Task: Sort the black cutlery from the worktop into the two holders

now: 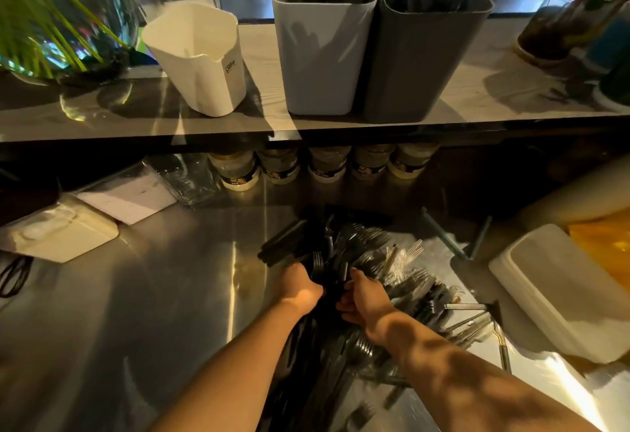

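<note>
We see left hand [300, 290] fingers hidden in black cutlery [344, 247] on desk [170, 295], grip unclear, right hand [363, 298] curled round some handles

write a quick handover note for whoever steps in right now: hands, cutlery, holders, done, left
Left grip: curled round a bunch of black cutlery in the pile on the steel worktop.
Right grip: fingers curled on pieces of the same pile.
Light grey holder and dark grey holder stand side by side on the shelf above.
Done: both holders part filled.
Left: a large pile to sort.
</note>
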{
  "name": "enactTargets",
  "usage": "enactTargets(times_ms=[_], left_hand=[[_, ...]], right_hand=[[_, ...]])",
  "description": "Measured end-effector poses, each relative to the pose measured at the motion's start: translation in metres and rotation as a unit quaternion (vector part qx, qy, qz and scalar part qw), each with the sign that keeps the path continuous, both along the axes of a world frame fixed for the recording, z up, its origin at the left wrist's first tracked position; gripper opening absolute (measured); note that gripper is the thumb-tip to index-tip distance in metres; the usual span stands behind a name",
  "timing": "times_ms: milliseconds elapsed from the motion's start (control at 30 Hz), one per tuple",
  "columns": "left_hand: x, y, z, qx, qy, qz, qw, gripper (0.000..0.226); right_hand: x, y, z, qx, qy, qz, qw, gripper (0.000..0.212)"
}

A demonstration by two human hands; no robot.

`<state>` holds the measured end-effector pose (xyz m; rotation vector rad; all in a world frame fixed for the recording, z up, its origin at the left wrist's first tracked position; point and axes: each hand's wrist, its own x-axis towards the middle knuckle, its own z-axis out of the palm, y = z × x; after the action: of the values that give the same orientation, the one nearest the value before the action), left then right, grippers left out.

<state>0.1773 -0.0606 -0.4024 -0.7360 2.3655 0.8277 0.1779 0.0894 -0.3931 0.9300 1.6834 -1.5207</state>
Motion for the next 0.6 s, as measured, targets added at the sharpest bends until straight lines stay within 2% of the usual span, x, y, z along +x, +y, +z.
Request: enactTargets(times_ms=[200,467,600], left_hand=[[0.002,-0.011,0.003,0.068,0.019,-0.002,0.997,0.043],[0.006,-0.021,0.029,0.119,0.059,0.041,0.990,0.034],[-0.001,-0.029,0.003,0.126,0.078,0.060,0.987,0.057]], right_hand=[[0.000,0.007,0.007,0.000,0.004,-0.028,1.000,0.038],[0.000,0.006,0.021,0.005,0.026,-0.043,0.999,0.033],[0.007,0.006,0.027,0.000,0.046,-0.046,0.998,0.033]])
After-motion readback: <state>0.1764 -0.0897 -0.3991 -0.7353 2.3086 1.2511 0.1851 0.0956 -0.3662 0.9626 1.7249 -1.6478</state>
